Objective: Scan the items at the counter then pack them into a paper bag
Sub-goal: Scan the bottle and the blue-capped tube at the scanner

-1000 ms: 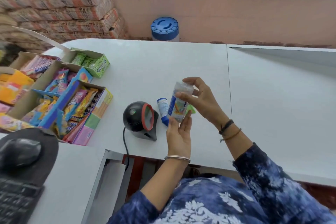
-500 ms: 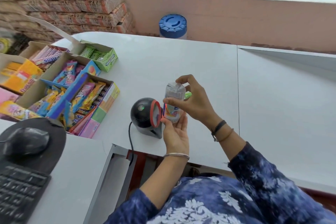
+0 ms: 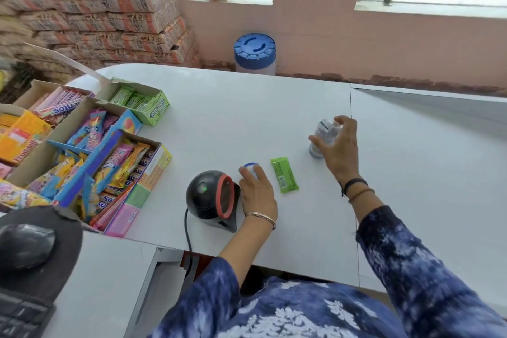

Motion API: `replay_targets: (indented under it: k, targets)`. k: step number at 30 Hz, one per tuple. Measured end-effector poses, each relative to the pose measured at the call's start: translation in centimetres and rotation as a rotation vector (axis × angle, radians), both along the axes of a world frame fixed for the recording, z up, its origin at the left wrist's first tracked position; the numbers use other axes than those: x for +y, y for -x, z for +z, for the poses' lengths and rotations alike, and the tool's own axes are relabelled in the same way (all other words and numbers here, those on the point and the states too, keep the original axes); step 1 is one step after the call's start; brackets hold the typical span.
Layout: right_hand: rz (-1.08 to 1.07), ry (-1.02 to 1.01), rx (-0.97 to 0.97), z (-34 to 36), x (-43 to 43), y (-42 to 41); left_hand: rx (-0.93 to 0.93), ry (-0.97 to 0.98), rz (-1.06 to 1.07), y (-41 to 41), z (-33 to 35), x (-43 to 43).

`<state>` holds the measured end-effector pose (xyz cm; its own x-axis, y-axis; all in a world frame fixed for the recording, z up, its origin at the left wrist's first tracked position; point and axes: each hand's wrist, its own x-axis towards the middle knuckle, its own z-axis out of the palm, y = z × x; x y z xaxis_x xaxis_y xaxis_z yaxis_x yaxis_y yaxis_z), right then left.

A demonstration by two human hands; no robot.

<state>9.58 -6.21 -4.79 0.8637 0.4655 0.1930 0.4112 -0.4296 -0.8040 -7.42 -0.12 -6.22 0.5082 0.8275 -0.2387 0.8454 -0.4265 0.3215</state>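
My right hand (image 3: 338,149) grips a small clear bottle (image 3: 323,132) standing upright on the white counter (image 3: 247,107), far right of the scanner. My left hand (image 3: 256,192) lies over a small white tube with a blue end (image 3: 251,167), fingers curled on it, right beside the black dome scanner with a red ring (image 3: 212,197). A green wrapped pack (image 3: 284,178) lies flat between my two hands. No paper bag is in view.
Open cardboard boxes of sweets (image 3: 90,145) and a green gum box (image 3: 142,103) crowd the counter's left side. A mouse (image 3: 26,245) and keyboard (image 3: 19,315) sit at the lower left. A blue-lidded jar (image 3: 255,53) stands behind the counter.
My right hand carried the clear bottle from the scanner's face over to the right and set it down. My left hand dropped from under the bottle onto the blue-ended tube.
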Motion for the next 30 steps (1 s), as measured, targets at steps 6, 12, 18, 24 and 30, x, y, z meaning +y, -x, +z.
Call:
replay_targets:
  k: [6, 12, 18, 24, 30]
  targets:
    - [0.308, -0.047, -0.244, 0.9, -1.1, 2.9, -0.39, -0.064, -0.028, 1.0, 1.7, -0.3]
    - [0.817, 0.219, 0.103, 0.2, -1.8, 5.9, -0.54, 0.139, 0.113, 0.4, 5.4, -0.2]
    - [0.627, -0.038, 0.568, 1.3, -2.8, 5.1, -0.787, 0.608, 0.298, 0.5, 5.3, 0.0]
    - [0.586, -0.493, 1.071, 2.6, -3.1, 4.4, -0.877, 0.737, 0.132, 0.3, 4.2, -4.9]
    - [0.598, -0.618, 1.111, 4.1, -3.7, 3.6, -1.073, 0.623, 0.179, -1.0, 5.2, -6.2]
